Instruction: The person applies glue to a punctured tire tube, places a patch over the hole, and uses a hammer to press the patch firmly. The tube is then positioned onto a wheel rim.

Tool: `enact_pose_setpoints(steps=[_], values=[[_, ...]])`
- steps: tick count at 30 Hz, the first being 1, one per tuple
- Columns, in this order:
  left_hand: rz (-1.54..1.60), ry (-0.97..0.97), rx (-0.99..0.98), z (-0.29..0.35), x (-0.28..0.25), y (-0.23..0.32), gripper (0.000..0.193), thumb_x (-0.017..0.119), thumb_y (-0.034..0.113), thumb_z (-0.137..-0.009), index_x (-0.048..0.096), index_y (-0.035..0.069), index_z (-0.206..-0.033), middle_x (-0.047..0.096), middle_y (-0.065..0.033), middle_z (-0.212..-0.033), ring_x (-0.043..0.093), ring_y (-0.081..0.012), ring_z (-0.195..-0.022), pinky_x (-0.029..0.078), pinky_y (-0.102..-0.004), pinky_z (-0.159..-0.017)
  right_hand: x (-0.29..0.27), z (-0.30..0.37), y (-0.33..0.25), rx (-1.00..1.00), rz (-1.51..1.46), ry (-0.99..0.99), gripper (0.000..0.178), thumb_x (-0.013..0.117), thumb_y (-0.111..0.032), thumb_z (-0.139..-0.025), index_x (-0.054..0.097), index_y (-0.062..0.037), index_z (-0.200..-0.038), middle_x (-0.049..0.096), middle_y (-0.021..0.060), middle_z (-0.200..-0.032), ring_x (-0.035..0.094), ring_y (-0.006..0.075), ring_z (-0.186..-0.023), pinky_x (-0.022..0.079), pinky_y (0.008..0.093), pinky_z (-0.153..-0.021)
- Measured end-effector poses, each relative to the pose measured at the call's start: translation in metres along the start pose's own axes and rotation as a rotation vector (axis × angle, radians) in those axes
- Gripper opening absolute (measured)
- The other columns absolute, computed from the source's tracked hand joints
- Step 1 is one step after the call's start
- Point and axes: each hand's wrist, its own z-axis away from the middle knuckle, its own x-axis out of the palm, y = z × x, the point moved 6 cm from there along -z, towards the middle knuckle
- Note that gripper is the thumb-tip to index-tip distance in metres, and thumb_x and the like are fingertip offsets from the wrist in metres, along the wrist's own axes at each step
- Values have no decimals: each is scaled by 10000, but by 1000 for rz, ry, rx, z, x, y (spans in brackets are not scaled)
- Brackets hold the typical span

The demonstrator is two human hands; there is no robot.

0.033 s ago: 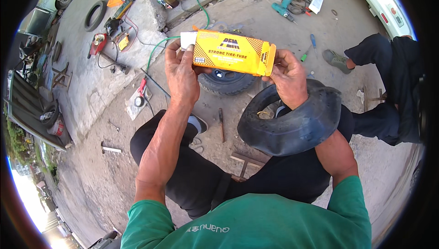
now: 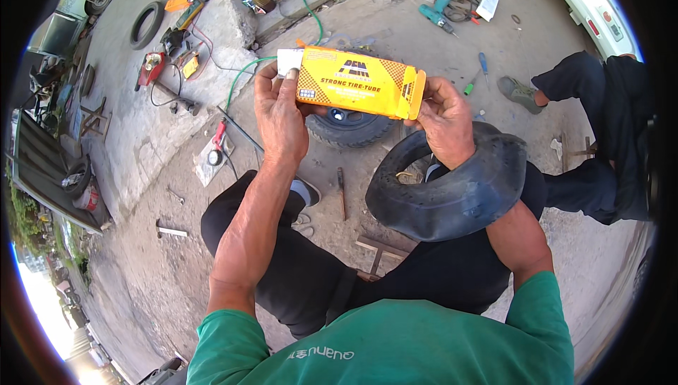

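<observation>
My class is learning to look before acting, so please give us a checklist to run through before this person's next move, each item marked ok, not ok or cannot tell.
1. Yellow box held at both ends: ok; the left hand grips one end, the right hand the other.
2. A hand free for something else: not ok; both are on the box.
3. Right forearm unencumbered: not ok; the black inner tube hangs around it.
4. Wheel fully visible: not ok; the box hides part of it.
5. Contents of the box: cannot tell.
</observation>
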Motion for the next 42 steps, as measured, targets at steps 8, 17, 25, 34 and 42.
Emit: enact_pose_setpoints(steps=[8, 17, 25, 34, 42], values=[[-12, 22, -42, 6, 2, -2, 242, 456, 235, -1094, 539, 11, -1131, 701, -126, -1013, 738, -184, -834, 616, -298, -574, 1, -2, 4, -33, -78, 9, 137, 655, -95, -1020, 618, -17, -1127, 677, 11, -909, 608, 53, -762, 476, 227, -631], [127, -34, -80, 2, 2, 6, 192, 487, 194, -1047, 576, 23, -1046, 691, -106, -973, 720, -199, -885, 630, -398, -753, 0, -3, 11, 72, -2, -30, 161, 610, -126, -1039, 617, -5, -1146, 662, 15, -875, 535, 51, -667, 447, 218, -597], [23, -81, -28, -3, -16, 1, 126, 556, 117, -1024, 609, 22, -961, 663, -66, -928, 656, -141, -831, 561, -320, -787, 3, -4, 13, 95, -177, -21, 200, 592, -169, -1069, 623, -4, -1178, 680, 21, -888, 537, 62, -656, 442, 221, -596], [-81, -31, 17, 4, -2, 16, 282, 559, 123, -1028, 507, 2, -1278, 651, -169, -1181, 687, -222, -1036, 600, -387, -869, 2, -2, 20, 167, -364, -56, 217, 591, -136, -1060, 619, 2, -1224, 711, 54, -958, 620, 100, -734, 501, 248, -658], [-87, -74, -1, 4, 0, 4, 349, 470, 148, -1074, 491, -9, -1385, 632, -195, -1258, 677, -247, -1106, 610, -401, -886, 4, 5, 14, 217, -434, -90, 265, 606, -36, -1014, 610, 45, -1265, 722, 101, -1091, 682, 134, -890, 544, 272, -732]])
